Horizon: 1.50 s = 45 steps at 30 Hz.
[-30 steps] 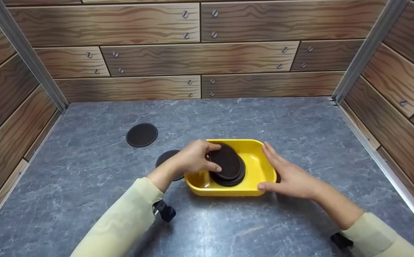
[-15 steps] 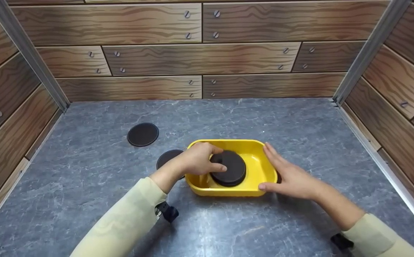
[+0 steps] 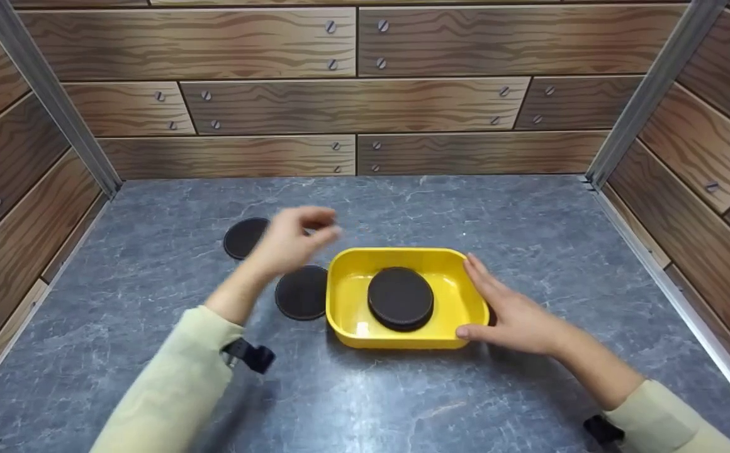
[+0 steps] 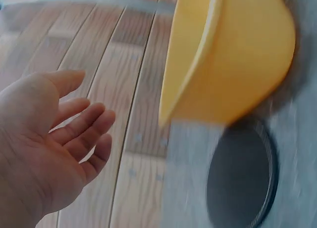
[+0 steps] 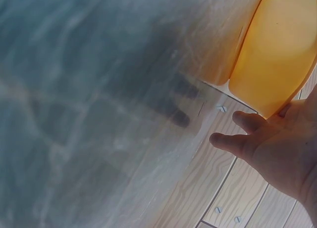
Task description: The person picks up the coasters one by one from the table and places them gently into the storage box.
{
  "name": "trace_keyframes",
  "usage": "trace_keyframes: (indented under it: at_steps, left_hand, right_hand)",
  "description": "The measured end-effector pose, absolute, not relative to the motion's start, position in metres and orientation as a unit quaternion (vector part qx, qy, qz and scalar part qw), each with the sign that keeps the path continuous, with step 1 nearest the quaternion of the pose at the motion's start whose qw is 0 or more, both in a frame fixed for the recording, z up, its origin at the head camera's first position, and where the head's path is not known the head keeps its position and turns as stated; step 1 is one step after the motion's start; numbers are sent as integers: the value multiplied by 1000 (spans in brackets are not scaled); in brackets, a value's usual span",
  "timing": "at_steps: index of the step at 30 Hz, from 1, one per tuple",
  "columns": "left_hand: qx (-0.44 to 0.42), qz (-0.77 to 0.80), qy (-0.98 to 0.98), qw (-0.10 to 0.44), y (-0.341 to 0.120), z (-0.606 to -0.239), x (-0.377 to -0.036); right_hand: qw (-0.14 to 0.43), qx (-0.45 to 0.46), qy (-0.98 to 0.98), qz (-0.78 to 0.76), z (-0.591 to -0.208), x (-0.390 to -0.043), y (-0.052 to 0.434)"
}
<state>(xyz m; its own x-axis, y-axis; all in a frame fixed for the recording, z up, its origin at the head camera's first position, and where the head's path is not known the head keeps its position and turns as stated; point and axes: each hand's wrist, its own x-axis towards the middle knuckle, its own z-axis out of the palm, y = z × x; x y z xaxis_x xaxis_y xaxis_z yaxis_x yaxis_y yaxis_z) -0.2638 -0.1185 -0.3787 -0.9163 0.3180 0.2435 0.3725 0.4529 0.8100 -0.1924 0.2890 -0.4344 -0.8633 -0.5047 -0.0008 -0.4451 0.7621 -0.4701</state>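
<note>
A yellow rectangular container (image 3: pixel 408 341) sits on the grey surface with a stack of round black coasters (image 3: pixel 401 298) in its middle. My right hand (image 3: pixel 516 314) rests against its right end, thumb at the near corner and straight fingers at the far corner; in the right wrist view two fingers stick out past the wall. My left hand (image 3: pixel 292 242) is raised left of the container, holding nothing, its fingers loosely bent. Below it a black coaster (image 3: pixel 302 293) lies right beside the container's left wall. Another coaster (image 3: pixel 243 238) lies farther back, partly hidden by that hand.
Wood-patterned panels (image 3: pixel 264 107) wall the back and both sides. Grey metal posts (image 3: pixel 645 88) stand in the back corners. The tabletop (image 3: pixel 403 402) is grey with a marbled look.
My left hand has laid a coaster on the stack in the container, let go, and moved out to the left and back. The right hand has stayed at the container's end.
</note>
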Motion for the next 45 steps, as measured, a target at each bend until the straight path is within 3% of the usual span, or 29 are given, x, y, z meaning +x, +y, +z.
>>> trace_keyframes:
  at_steps: [7,14,30,45]
  left_hand:
    - [-107,-535,-831,111,-177,-388,-293]
    - [-45,-549,-827,116,-219,-410,-310]
    - [14,-494,-870,-4,-252,-448,-317]
    - [-15,-462,-886,-42,-257,-463,-319]
  right_hand:
    - [60,-250,937,-235,-434,-193,289]
    - [57,-251,938,-231,-434,-192,288]
    - [61,-248,938,-236,-432,-191,288]
    - [57,-249,938,-234,-433,-192,288]
